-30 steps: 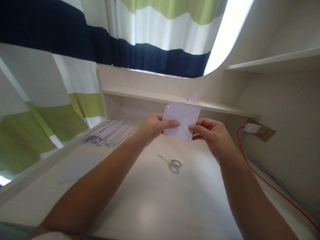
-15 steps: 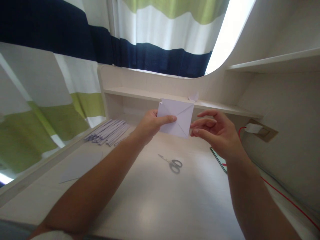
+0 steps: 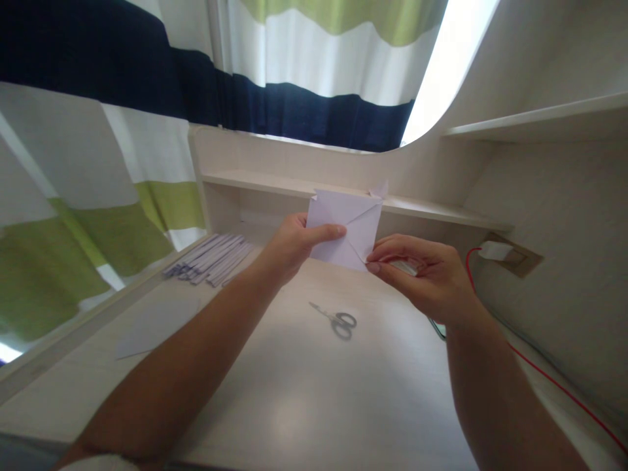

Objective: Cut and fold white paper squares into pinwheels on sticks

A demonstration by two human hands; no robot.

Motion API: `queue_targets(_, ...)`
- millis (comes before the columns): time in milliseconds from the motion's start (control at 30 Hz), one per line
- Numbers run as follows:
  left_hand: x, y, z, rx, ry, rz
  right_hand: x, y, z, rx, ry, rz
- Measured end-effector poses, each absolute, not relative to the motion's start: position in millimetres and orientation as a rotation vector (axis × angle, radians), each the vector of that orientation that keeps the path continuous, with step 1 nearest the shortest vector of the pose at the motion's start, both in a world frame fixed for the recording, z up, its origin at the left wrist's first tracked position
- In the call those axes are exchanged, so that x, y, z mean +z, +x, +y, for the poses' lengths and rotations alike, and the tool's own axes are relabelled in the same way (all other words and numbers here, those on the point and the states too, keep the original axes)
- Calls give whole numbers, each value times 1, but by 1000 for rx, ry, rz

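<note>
1. A small folded scrap of white paper (image 3: 379, 191) is seen on the low pale wooden shelf (image 3: 275, 185) at the back of the desk; nothing else on that shelf can be made out.
2. A creased, folded square of white paper (image 3: 349, 229) is held up above the pale wooden desk top (image 3: 314, 392), in front of the low shelf, between the two hands.
3. The left hand (image 3: 289, 245) is closed on the sheet's left edge: the thumb is laid across the front face near the middle crease, the fingers are hidden behind the sheet.
4. The right hand (image 3: 422, 275) is pinched shut on the sheet's lower right corner, thumb and forefinger tips pressed together there; the other fingers are curled under.
5. The sheet is thus gripped at two points, left edge and lower right corner, and is tilted slightly, its top edge reaching the shelf line.
6. Small grey-handled metal scissors (image 3: 337, 319) are seen lying flat on the desk below the sheet, well apart from both hands.
7. A fanned bundle of narrow white paper strips (image 3: 210, 259) is noted at the desk's far left, and a flat white sheet (image 3: 157, 327) nearer on the left.
8. A thin red cable (image 3: 540, 373) is traced along the right wall from a white plug (image 3: 494, 250).
</note>
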State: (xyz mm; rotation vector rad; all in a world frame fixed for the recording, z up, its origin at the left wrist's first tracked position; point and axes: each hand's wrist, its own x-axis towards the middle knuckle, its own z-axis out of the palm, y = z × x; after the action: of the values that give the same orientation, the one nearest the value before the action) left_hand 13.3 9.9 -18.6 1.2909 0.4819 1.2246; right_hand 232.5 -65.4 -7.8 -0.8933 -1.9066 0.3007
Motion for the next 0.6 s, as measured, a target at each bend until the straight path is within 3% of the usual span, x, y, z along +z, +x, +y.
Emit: queue_targets(600,-18,16,4,1239,1337,453,-7,228,-65,538,-993,-1700)
